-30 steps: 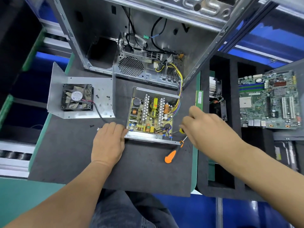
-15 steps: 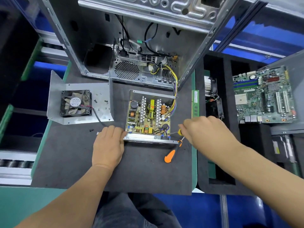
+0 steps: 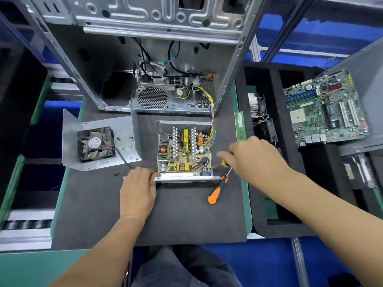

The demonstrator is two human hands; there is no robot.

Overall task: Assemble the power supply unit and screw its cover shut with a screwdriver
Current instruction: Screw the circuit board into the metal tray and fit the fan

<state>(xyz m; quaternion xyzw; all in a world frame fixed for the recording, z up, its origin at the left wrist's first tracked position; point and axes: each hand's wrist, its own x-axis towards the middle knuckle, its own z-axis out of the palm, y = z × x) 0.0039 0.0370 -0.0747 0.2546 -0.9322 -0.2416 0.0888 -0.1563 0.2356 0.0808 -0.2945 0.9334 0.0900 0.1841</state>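
Observation:
The open power supply unit sits mid-mat, its yellow circuit board and heat sinks exposed. My left hand rests against the unit's near-left corner, fingers fairly straight. My right hand grips a yellow-handled screwdriver whose shaft points left at the unit's near-right corner. An orange-handled screwdriver lies on the mat just right of the unit. The metal cover with its black fan lies flat to the left, a cable running from it toward the unit. Loose black screws lie on the mat and on the cover.
An open computer case stands behind the unit, wires running from it into the unit. A green RAM stick lies at the mat's right edge. A black foam tray to the right holds a heat sink, and a motherboard lies far right.
My right hand has slid slightly left toward the unit's near-right corner with the yellow-handled screwdriver. My left hand and the unit stay put.

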